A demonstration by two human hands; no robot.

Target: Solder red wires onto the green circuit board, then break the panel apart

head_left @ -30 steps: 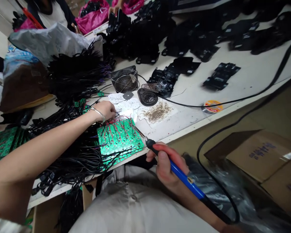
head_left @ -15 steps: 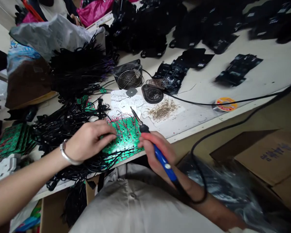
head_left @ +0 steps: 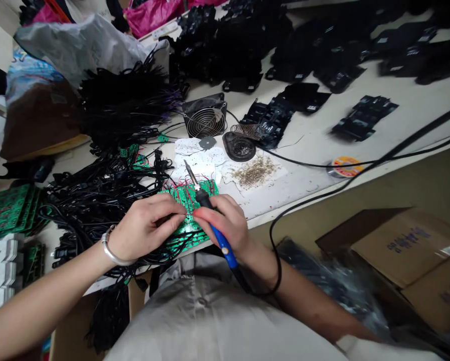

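My right hand [head_left: 228,223] grips a blue-handled soldering iron [head_left: 219,234] like a pen, its metal tip pointing up and away to the left. Under both hands lies a green circuit board panel [head_left: 190,226] with thin red and black wires standing along it. The fingertips of my left hand [head_left: 148,228] are pinched together over the board; whatever they hold is too small to make out. Both hands' fingertips nearly meet above the panel. Black cables [head_left: 97,190] are heaped beside my left hand and run along the panel's near edge.
Behind the panel are white paper pieces [head_left: 198,159], a small fan [head_left: 205,118], a soldering iron stand [head_left: 240,146] and brownish bits [head_left: 255,171] on a sheet. A solder spool [head_left: 344,166] sits near the edge. The iron's cord [head_left: 303,204] loops at right. Cardboard boxes [head_left: 405,245] stand below.
My right hand has moved left with the soldering iron, closer to my left hand over the panel. My left hand stays pinched and has shifted slightly. The view has shifted a little.
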